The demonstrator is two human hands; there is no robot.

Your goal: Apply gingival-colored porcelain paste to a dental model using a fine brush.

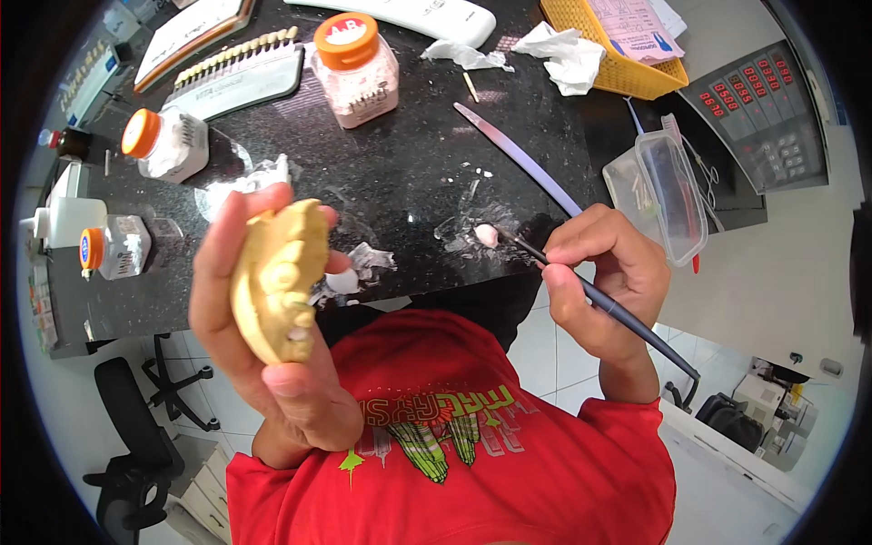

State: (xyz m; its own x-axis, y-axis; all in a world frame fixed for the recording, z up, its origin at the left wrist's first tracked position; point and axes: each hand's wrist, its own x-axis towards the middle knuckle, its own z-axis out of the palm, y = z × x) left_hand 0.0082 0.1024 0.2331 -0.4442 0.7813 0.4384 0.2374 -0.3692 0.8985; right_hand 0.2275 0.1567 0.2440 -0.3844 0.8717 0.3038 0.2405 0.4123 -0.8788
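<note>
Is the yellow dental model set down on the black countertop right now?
No, the left hand is holding the yellow dental model up, clear of the black countertop.

There are three orange-lidded jars [365, 98], one shade guide [250, 84] and one basket [656, 82]. I count one dental model [277, 272], one black-handled tool [636, 325].

The black surface [418, 173] carries a large orange-lidded jar [359, 86]; a shade guide [250, 84] lies left of it, crumpled tissue [568, 59] right, a pinkish lump [487, 236] to its near right.
</note>
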